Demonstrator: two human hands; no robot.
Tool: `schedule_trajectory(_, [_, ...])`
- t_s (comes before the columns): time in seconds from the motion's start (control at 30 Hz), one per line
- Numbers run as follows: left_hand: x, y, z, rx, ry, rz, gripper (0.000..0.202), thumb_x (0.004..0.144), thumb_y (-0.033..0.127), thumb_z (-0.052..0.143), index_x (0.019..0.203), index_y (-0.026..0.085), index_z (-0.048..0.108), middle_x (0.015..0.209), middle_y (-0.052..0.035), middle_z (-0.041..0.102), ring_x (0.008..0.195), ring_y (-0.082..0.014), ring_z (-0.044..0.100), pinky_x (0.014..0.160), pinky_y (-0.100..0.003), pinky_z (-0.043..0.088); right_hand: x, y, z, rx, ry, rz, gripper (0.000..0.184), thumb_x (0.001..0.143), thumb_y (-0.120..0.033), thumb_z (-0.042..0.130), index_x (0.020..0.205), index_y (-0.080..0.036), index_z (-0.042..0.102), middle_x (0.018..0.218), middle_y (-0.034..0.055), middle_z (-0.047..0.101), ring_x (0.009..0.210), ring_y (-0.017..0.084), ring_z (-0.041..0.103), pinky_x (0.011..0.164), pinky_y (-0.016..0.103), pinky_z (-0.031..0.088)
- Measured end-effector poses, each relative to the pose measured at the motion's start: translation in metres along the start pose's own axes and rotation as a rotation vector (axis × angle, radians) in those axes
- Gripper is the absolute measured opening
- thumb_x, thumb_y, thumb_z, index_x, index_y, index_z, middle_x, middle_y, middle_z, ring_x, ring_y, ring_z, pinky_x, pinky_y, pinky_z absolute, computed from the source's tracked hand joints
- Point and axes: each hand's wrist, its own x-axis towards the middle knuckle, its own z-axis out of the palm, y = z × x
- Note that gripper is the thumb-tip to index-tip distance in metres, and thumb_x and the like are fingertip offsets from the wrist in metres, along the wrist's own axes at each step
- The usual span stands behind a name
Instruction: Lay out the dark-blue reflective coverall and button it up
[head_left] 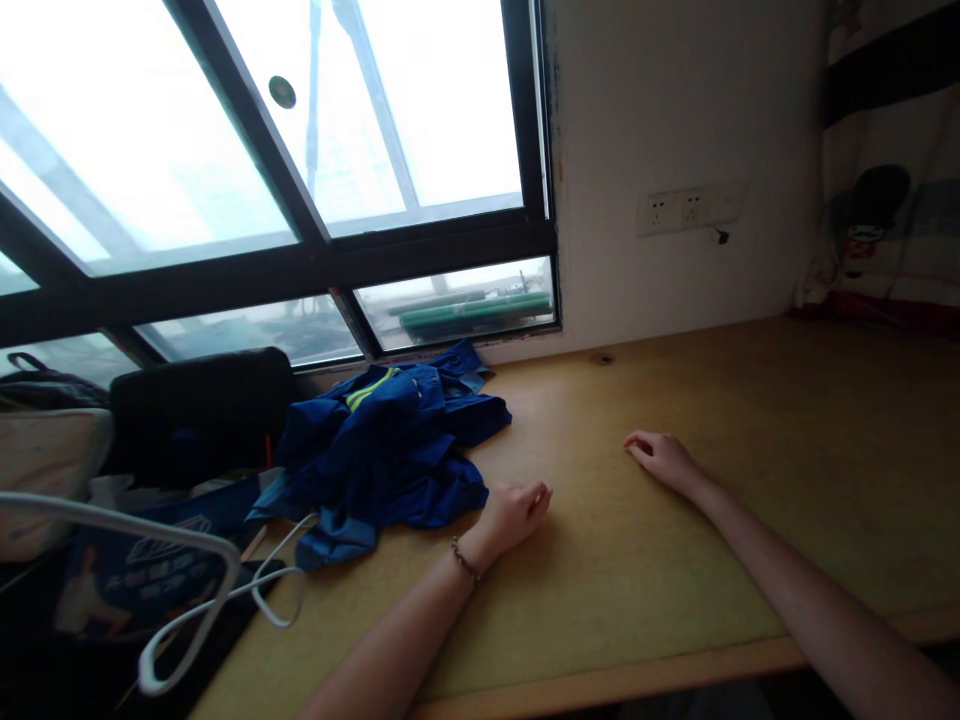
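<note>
My left hand (516, 514) rests on the wooden table (600, 600), its fingers loosely curled closed with nothing visible in them. A dark bracelet (466, 562) circles that wrist. Just beyond and to its left lies a crumpled blue garment (405, 430) with yellow-green stripes, close to the hand's edge; I cannot tell whether they touch. Farther right, my right hand (664, 460) lies on the tabletop with its fingers curled in, and no object shows in it. A stretch of tabletop separates the two hands.
At the left stand a black case (202, 405), a pale bag (49, 480) and a dark blue printed package (157, 565). A white bent tube (217, 600) and a thin white cable (289, 622) cross the front left. Behind are a window (322, 245), wall sockets (679, 208) and a curtain (892, 240).
</note>
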Motion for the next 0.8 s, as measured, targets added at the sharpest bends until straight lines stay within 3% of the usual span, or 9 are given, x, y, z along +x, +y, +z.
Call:
schedule_trajectory(0.1, [0.0006, -0.0110, 0.0065, 0.042, -0.014, -0.149, 0.035, 0.087, 0.031, 0.033, 0.061, 0.016, 0.051, 0.051, -0.0010, 0.052, 0.047, -0.0093, 0.047, 0.048, -0.021, 0.030, 0.0000, -0.0003, -0.0002, -0.011, -0.001, 0.006, 0.020, 0.073, -0.028, 0.045, 0.079, -0.021, 0.063, 0.062, -0.0006, 0.060, 0.057, 0.013, 0.054, 0.055, 0.023, 0.036])
schedule_trajectory(0.3, [0.0018, -0.0095, 0.0107, 0.073, -0.105, -0.155, 0.027, 0.084, 0.033, 0.038, 0.068, 0.017, 0.053, 0.060, -0.0017, 0.056, 0.055, -0.0121, 0.051, 0.051, -0.022, 0.029, -0.0003, -0.0008, -0.0006, -0.009, -0.016, 0.006, 0.021, 0.073, -0.030, 0.045, 0.079, -0.021, 0.064, 0.063, -0.0002, 0.061, 0.057, 0.013, 0.054, 0.055, 0.023, 0.036])
schedule_trajectory(0.8, [0.0020, -0.0097, 0.0112, 0.066, -0.099, -0.182, 0.026, 0.083, 0.033, 0.039, 0.067, 0.018, 0.053, 0.061, -0.0009, 0.056, 0.056, -0.0118, 0.049, 0.052, -0.023, 0.028, -0.0036, -0.0033, -0.0042, 0.008, -0.026, -0.018, 0.021, 0.074, -0.031, 0.046, 0.079, -0.021, 0.063, 0.063, 0.0001, 0.061, 0.057, 0.013, 0.054, 0.055, 0.022, 0.035])
